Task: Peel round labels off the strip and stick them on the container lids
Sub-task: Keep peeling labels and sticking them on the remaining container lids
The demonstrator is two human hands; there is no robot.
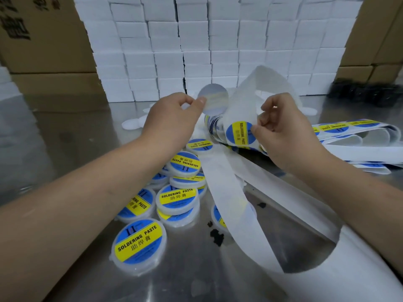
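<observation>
Nearest: one labelled lid (138, 245), flat on the steel counter (65, 138), just right of the left forearm. Behind it is a heap of labelled lids (178, 199), overlapping, some tilted.

Left hand (172, 114) is above the far end of the heap. Grip: thumb and forefinger pinch the edge of a peeled label (214, 99), clear of the strip, in the air, pale back toward the camera.

Spent backing strip (226, 192) runs from the hands down toward the camera.

Right hand (283, 131): grip pinches the strip at the next label (238, 132), not yet lifted.

Pale round shapes (130, 124) lie on the counter just left of the left hand, below and left of the peeled label. Probably bare lids, cannot confirm. If so, the left hand is the nearer.
</observation>
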